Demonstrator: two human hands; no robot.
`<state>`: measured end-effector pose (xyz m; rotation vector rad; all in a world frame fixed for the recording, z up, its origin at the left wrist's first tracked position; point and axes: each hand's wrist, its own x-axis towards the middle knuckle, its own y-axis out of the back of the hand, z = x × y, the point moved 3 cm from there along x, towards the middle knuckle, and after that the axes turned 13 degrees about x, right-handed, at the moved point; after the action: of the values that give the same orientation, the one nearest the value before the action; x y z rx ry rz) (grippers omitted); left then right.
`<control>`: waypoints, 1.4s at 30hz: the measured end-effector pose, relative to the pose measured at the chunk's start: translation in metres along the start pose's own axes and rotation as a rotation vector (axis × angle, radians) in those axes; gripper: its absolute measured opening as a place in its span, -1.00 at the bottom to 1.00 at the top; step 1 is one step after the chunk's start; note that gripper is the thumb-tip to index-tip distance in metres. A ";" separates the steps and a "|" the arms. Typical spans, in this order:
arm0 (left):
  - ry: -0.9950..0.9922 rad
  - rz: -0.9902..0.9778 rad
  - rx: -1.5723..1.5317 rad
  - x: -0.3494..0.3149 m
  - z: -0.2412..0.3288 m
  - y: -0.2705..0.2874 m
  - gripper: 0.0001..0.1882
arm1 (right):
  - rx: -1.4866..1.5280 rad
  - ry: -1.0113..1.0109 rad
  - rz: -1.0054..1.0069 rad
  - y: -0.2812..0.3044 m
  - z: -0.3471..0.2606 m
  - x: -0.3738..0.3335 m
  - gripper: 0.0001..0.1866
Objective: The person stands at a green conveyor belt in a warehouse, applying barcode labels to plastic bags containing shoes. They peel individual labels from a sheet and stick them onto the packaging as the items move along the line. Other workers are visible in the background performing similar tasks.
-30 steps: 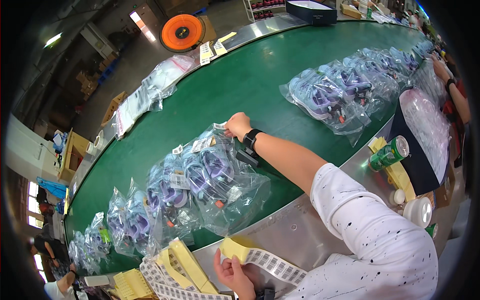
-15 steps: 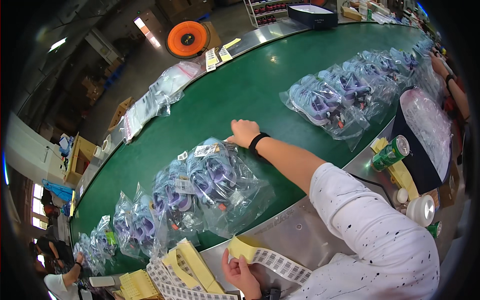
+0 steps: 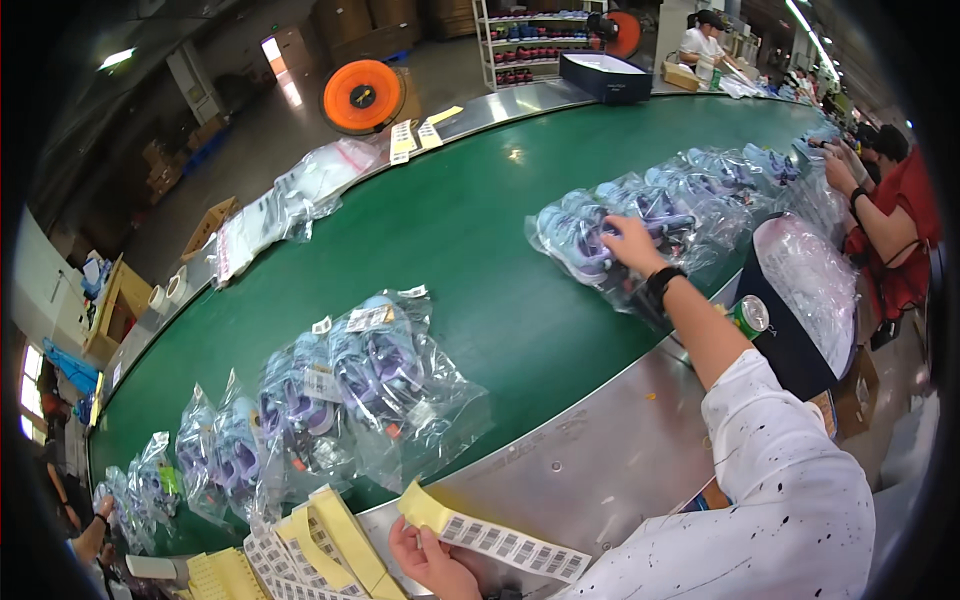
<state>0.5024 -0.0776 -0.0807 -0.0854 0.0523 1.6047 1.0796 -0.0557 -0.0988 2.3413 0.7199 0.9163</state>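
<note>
My left hand [image 3: 432, 560], low in the middle, pinches a strip of barcode labels [image 3: 515, 542] whose yellow backing curls up at one end. My right hand [image 3: 634, 246] reaches out to the right, fingers apart, over a pair of light blue and lavender sneakers in a clear plastic bag [image 3: 575, 238]. Its fingertips appear to touch the bag. More bagged sneakers run back in a row behind it. On the left stands another row of bagged sneakers [image 3: 375, 365]; white barcode labels show on the nearest bags.
A green conveyor belt [image 3: 470, 215] curves across, with a metal ledge [image 3: 590, 440] on my side. Label stacks [image 3: 335, 545] lie near my left hand. At right are a green can [image 3: 750, 316] and a dark box [image 3: 790, 335] of plastic bags. Co-workers' hands [image 3: 842, 172] work at both ends.
My right hand has moved from beside the left row's labelled bag to the bagged sneakers on the right. The view has turned rightward. My left hand still holds the label strip.
</note>
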 end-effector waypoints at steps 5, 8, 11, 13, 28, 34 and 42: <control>-0.064 -0.011 -0.023 0.005 0.004 -0.004 -0.70 | 0.151 0.038 0.035 -0.046 -0.072 -0.031 -0.73; -0.113 -0.039 -0.020 0.005 0.024 -0.020 -0.70 | 0.341 0.058 -0.058 -0.083 -0.125 -0.050 -0.78; -0.140 -0.046 0.045 0.005 0.048 -0.030 -0.70 | 0.471 0.163 -0.345 -0.111 -0.182 -0.077 -0.69; -0.171 -0.014 0.131 0.005 0.063 -0.029 -0.68 | 0.548 0.414 -0.321 -0.096 -0.246 -0.105 -0.69; -0.073 -0.172 0.222 -0.009 0.078 -0.036 -0.68 | 1.016 0.288 -0.993 -0.060 -0.318 -0.210 -0.82; -0.059 -0.244 0.305 -0.006 0.087 -0.047 -0.73 | 1.161 0.296 -0.731 -0.036 -0.329 -0.200 -0.86; -0.131 -0.241 0.361 -0.003 0.086 -0.039 -0.76 | 1.041 0.600 -0.696 -0.031 -0.339 -0.202 -0.85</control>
<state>0.5397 -0.0715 0.0060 0.2833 0.2203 1.3352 0.6980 -0.0701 0.0065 2.1735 2.5490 1.0265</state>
